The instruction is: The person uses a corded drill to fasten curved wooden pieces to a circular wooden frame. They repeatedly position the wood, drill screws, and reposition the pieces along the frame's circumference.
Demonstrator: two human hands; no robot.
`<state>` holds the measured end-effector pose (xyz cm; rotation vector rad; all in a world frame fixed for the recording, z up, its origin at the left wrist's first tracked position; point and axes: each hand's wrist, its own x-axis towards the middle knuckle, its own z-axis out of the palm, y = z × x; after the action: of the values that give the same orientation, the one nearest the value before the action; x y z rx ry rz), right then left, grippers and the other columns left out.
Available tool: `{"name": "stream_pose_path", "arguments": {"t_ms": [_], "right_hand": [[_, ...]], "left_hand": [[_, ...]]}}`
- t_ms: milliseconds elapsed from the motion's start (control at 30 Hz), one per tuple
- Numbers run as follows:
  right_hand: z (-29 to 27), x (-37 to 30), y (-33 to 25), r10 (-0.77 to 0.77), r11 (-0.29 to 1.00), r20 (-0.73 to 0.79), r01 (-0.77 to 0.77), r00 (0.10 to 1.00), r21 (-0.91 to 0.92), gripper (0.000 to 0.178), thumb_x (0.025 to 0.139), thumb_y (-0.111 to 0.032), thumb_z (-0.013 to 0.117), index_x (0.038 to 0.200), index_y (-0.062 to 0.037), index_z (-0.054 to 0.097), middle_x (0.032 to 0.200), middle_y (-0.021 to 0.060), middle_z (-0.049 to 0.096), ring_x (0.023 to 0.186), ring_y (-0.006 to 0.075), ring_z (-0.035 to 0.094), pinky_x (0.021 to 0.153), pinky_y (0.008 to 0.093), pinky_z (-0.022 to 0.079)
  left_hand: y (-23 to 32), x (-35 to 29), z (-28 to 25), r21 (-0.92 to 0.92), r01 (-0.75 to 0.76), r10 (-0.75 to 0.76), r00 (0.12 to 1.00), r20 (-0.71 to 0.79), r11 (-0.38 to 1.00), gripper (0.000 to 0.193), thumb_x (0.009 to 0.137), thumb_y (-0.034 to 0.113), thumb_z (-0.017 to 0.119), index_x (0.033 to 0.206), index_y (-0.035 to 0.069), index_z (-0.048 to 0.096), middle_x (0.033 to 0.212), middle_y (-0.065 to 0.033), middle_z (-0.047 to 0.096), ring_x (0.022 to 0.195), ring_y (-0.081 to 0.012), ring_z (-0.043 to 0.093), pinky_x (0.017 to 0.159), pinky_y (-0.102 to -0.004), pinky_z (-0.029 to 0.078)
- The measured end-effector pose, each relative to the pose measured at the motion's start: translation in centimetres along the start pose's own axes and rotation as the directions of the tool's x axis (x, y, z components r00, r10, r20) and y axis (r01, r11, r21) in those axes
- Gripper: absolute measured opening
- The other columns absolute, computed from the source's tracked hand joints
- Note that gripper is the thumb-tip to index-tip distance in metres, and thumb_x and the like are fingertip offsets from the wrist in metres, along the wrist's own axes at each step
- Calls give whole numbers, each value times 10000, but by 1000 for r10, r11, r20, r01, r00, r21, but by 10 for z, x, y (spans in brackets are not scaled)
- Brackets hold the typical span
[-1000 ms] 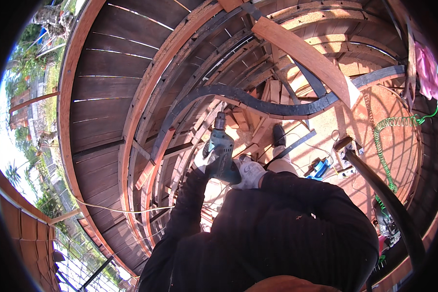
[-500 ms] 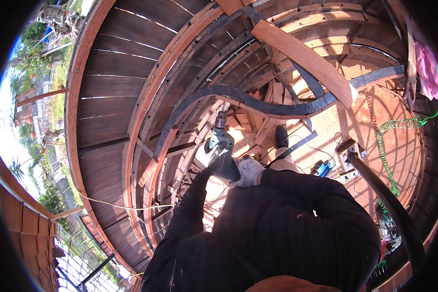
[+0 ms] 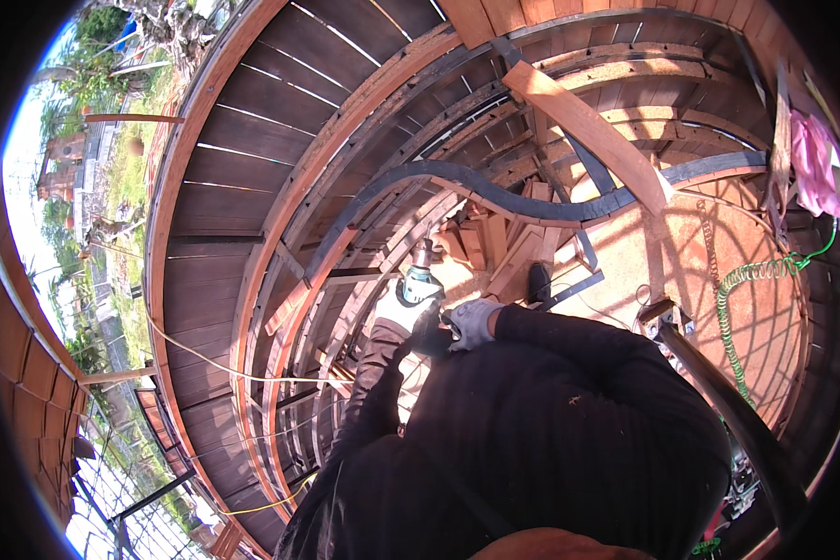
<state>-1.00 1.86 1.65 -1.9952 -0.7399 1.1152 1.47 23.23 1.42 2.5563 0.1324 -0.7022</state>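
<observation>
A teal power drill (image 3: 423, 282) points away from me, its dark chuck at the far end near the curved wooden ribs. My left hand (image 3: 399, 310), in a white glove, is closed around the left side of the drill's body. At the drill's rear, my right hand (image 3: 474, 323), gloved in pale grey, is closed on the grip, which its fingers and the shade partly hide. I cannot make out a bit in the chuck or whether its tip touches wood.
Curved wooden ribs (image 3: 280, 224) and dark planking rise on my left. A black-edged curved beam (image 3: 495, 198) crosses ahead, with a loose board (image 3: 583, 131) lying over it. Wood offcuts (image 3: 485, 243) pile beyond the drill. A green coiled hose (image 3: 730, 317) hangs on the right.
The drill has turned and sits closer to my body. My left hand now shows on its left side in sunlight. The view has shifted, so the surrounding ribs appear farther right.
</observation>
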Motion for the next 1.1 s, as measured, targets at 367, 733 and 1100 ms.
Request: {"name": "stream_pose_path", "arguments": {"t_ms": [367, 733, 1100], "right_hand": [[-213, 18, 116, -176, 984, -664, 121, 727, -129, 289, 935, -156, 527, 1201, -65, 596, 1122, 180, 645, 1114, 335, 590, 957, 379, 459], [-206, 55, 143, -262, 965, -631, 217, 731, -149, 289, 928, -180, 505, 1142, -77, 670, 1183, 156, 639, 1095, 287, 593, 934, 341, 445], [-200, 57, 118, -6, 992, -773, 100, 635, 74, 269, 893, -259, 618, 1055, -58, 692, 1043, 137, 696, 989, 298, 650, 869, 365, 493]], "left_hand": [[-32, -105, 14, -770, -103, -149, 957, -250, 630, 351, 810, 95, 753, 1111, 43, 581, 893, -40, 649, 731, -133, 628, 673, -271, 523], [-116, -157, 64, -831, -66, -449, 816, -363, 553, 399, 731, 131, 820, 1064, 25, 630, 918, -57, 677, 790, -143, 635, 729, -300, 517], [-144, -158, 76, -712, 33, -491, 746, -450, 702, 521, 673, 239, 862, 1086, -3, 656, 913, -80, 685, 810, -164, 648, 759, -312, 522]]}}
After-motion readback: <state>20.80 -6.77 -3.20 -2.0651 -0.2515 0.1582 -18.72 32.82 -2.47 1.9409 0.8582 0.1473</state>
